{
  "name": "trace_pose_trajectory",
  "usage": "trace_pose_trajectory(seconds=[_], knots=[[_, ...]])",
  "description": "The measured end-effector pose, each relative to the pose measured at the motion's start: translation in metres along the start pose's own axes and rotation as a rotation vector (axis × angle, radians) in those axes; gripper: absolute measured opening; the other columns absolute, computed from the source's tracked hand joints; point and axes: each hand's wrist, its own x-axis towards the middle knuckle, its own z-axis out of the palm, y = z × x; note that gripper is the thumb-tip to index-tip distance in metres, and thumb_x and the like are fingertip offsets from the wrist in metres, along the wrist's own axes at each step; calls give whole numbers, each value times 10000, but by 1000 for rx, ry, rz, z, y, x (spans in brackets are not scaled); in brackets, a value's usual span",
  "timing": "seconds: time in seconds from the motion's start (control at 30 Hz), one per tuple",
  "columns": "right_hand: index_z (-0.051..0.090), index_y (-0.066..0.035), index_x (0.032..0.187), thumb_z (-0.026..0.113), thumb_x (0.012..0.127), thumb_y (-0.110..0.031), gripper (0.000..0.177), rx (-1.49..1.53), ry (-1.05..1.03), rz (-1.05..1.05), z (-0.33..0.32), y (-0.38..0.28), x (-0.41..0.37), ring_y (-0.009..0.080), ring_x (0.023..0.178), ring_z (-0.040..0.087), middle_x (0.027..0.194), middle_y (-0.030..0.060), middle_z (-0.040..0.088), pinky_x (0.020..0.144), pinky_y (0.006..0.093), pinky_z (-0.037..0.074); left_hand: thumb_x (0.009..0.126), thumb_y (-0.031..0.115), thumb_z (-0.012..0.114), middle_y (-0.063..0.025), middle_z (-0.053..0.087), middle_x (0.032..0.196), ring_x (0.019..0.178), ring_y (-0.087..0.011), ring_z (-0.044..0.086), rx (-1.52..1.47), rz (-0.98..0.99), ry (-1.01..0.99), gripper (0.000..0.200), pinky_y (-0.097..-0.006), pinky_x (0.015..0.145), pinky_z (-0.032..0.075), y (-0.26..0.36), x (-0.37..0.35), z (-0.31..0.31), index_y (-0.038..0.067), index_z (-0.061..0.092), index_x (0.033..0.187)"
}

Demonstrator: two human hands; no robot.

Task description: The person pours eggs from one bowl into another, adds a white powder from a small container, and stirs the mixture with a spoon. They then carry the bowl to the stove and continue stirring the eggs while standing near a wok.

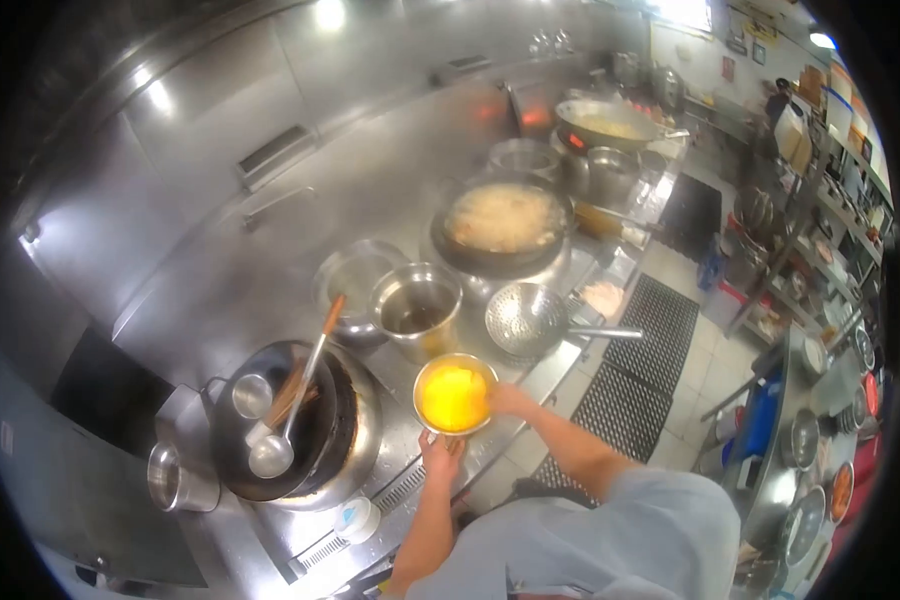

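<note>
A round metal bowl [419, 413] with bright yellow contents [453, 397] is held over the front edge of the steel counter. My left hand [441, 455] grips its near side from below, fingers against the wall. At the bowl's right rim is my right hand [511, 400], its fingers partly hidden and blurred, so what they hold does not show. Just behind the bowl stands a metal pot [416, 305] with dark liquid. A perforated strainer [526, 318] lies to the right, its handle pointing right.
A black wok [315, 440] with a ladle [271, 456] sits at left. Farther back, another wok [503, 220] holds frothy food. A white container [357, 520] stands near the front edge. Shelves and bowls [800, 438] line the right side; a person [779, 100] is far back.
</note>
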Motion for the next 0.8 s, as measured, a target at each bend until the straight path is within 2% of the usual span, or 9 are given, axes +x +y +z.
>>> trace_pose_trajectory(seconds=[0.1, 0.2, 0.3, 0.4, 0.5, 0.6, 0.7, 0.77, 0.8], knots=[[688, -52, 912, 537, 776, -285, 308, 339, -63, 277, -45, -31, -2, 322, 870, 635, 931, 186, 664, 786, 414, 493, 954, 100, 486, -126, 444, 1279, 1030, -302, 557, 121, -38, -67, 639, -420, 797, 513, 9, -8, 8, 395, 128, 1394], [696, -54, 900, 551, 767, -282, 301, -66, -62, -273, 32, 29, 9, 319, 845, 643, 913, 186, 666, 755, 398, 502, 954, 102, 489, -120, 484, 1231, 1006, -274, 566, 74, -14, -169, 652, -410, 793, 515, 5, -3, 6, 404, 120, 1398], [697, -53, 890, 540, 779, -267, 288, 545, 12, 516, -48, -39, -5, 328, 871, 635, 939, 185, 663, 783, 416, 495, 950, 95, 497, -98, 514, 1178, 931, -219, 581, 66, -7, -166, 692, -355, 741, 517, 19, -6, 18, 411, 90, 1413], [697, -53, 888, 552, 778, -264, 278, -2, -183, -186, -27, -27, -3, 328, 841, 645, 909, 184, 669, 749, 412, 500, 949, 86, 498, -85, 528, 1143, 875, -198, 589, 67, -12, -127, 692, -311, 701, 515, 12, -9, 9, 397, 103, 1424], [687, -45, 905, 539, 802, -262, 282, 333, 96, 399, -49, -39, -4, 331, 884, 634, 924, 177, 667, 795, 420, 487, 949, 85, 497, -80, 546, 1101, 834, -182, 591, 53, 30, -147, 662, -281, 678, 510, 18, 2, 12, 376, 146, 1429], [687, -34, 898, 539, 814, -270, 291, -30, -167, -258, -36, -30, -5, 344, 902, 629, 927, 179, 666, 794, 419, 483, 946, 94, 507, -78, 560, 1062, 812, -170, 590, 65, 16, -109, 602, -270, 670, 507, 15, 3, 2, 350, 219, 1409], [678, -28, 922, 536, 824, -280, 305, 351, 66, 484, -46, -37, 1, 355, 924, 617, 950, 179, 662, 818, 434, 474, 937, 113, 531, -79, 548, 1085, 839, -179, 584, 28, 82, -18, 564, -284, 680, 510, 11, 29, -3, 329, 257, 1380], [671, -28, 950, 538, 825, -296, 324, -15, -204, -95, -36, -29, -2, 366, 887, 623, 931, 186, 662, 789, 437, 483, 931, 131, 549, -78, 527, 1124, 880, -194, 574, 39, 84, 24, 554, -304, 697, 513, 0, 24, -13, 320, 261, 1365], [665, -27, 962, 534, 833, -299, 329, 251, -141, 183, -49, -40, -6, 370, 891, 618, 938, 189, 658, 798, 437, 480, 928, 142, 557, -76, 514, 1146, 905, -203, 568, 54, 70, 20, 553, -317, 707, 513, 0, 17, -12, 318, 259, 1360]])
